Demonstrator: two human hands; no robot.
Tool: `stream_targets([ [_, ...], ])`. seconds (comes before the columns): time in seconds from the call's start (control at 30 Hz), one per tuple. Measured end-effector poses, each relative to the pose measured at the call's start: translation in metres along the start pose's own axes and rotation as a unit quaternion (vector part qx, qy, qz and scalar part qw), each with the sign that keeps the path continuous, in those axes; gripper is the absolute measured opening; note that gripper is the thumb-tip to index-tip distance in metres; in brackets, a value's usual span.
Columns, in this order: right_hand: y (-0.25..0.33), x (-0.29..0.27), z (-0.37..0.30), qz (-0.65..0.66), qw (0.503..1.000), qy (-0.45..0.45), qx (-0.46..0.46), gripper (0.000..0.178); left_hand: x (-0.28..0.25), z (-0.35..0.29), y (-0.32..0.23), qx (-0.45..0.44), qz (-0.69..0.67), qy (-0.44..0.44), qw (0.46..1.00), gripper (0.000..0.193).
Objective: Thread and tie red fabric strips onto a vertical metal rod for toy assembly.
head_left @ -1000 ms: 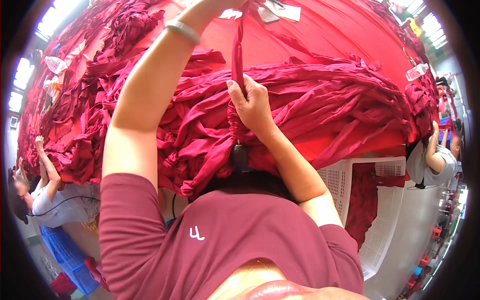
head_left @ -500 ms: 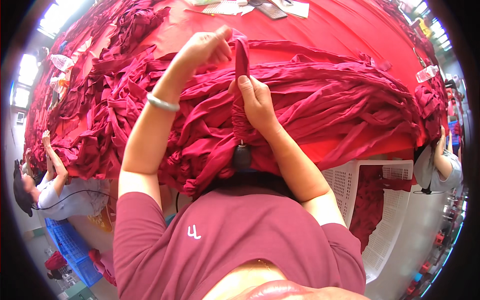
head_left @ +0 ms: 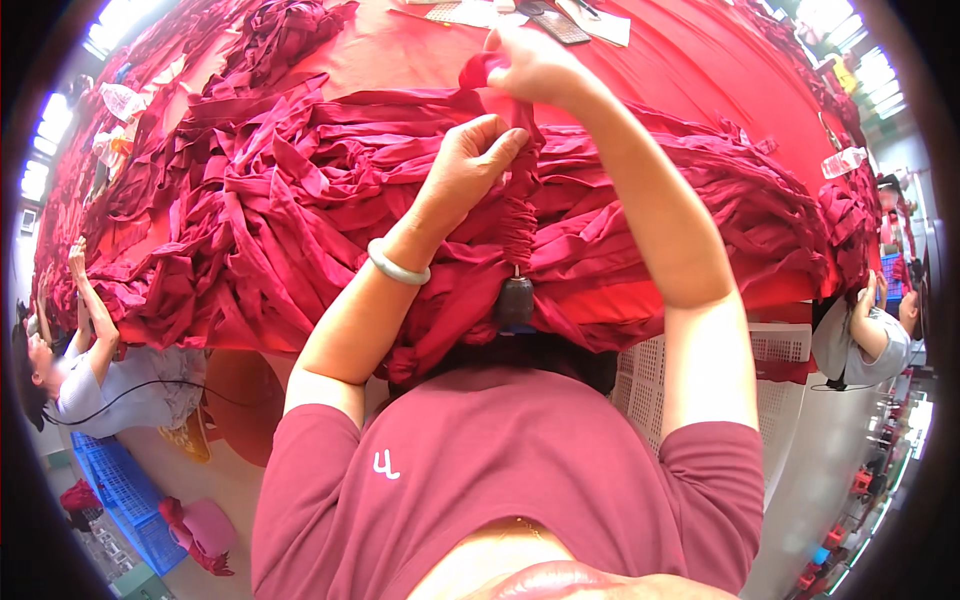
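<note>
A narrow dark red fabric tube (head_left: 522,185) stands upright in front of me, its lower part bunched in tight gathers on a thin metal rod (head_left: 517,270). The rod rises from a black handle-like base (head_left: 515,300) near the table's front edge. My left hand (head_left: 470,160), closed, pinches the tube at mid-height with thumb and fingers. Above it, my right hand (head_left: 535,65) is closed round the tube's upper end, where a fold of cloth sticks out to the left. What the fingertips do inside that fold is hidden.
Long dark red fabric strips (head_left: 250,210) lie heaped across the red-covered table (head_left: 680,70). At the back are a dark phone-like device (head_left: 560,27) and papers. Plastic bottles (head_left: 843,162) stand at the sides. A white crate (head_left: 640,385) is below right. Co-workers sit left (head_left: 90,340) and right (head_left: 870,330).
My left hand has come down from the top of the tube to its middle. My right hand has moved up from the middle to the upper end.
</note>
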State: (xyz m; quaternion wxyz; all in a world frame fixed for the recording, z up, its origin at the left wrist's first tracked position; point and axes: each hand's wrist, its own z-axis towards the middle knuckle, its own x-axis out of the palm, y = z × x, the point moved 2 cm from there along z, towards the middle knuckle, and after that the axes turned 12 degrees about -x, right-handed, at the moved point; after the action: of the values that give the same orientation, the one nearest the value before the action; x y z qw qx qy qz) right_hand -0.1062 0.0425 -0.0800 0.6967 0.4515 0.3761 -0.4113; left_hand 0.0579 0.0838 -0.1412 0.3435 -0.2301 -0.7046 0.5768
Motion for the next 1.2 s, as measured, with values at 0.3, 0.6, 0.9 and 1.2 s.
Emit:
stream_targets([
  [0.3, -0.15, -0.096, 0.045, -0.17, 0.957, -0.03, 0.233, 0.034, -0.003, -0.001, 0.005, 0.031, 0.021, 0.013, 0.999, 0.02],
  [0.6, -0.03, -0.014, -0.06, 0.352, 0.902, -0.156, 0.198, 0.06, -0.01, -0.006, 0.001, 0.011, 0.021, 0.019, 1.0, 0.024],
  [0.9, 0.063, 0.035, -0.095, 0.306, 0.864, -0.394, 0.069, 0.043, -0.033, -0.003, -0.017, -0.032, 0.057, 0.052, 0.997, 0.026],
  [1.2, 0.061, 0.04, -0.13, 0.35, 0.876, -0.321, 0.086, 0.045, -0.004, 0.016, -0.018, -0.061, -0.166, -0.038, 0.983, 0.024],
])
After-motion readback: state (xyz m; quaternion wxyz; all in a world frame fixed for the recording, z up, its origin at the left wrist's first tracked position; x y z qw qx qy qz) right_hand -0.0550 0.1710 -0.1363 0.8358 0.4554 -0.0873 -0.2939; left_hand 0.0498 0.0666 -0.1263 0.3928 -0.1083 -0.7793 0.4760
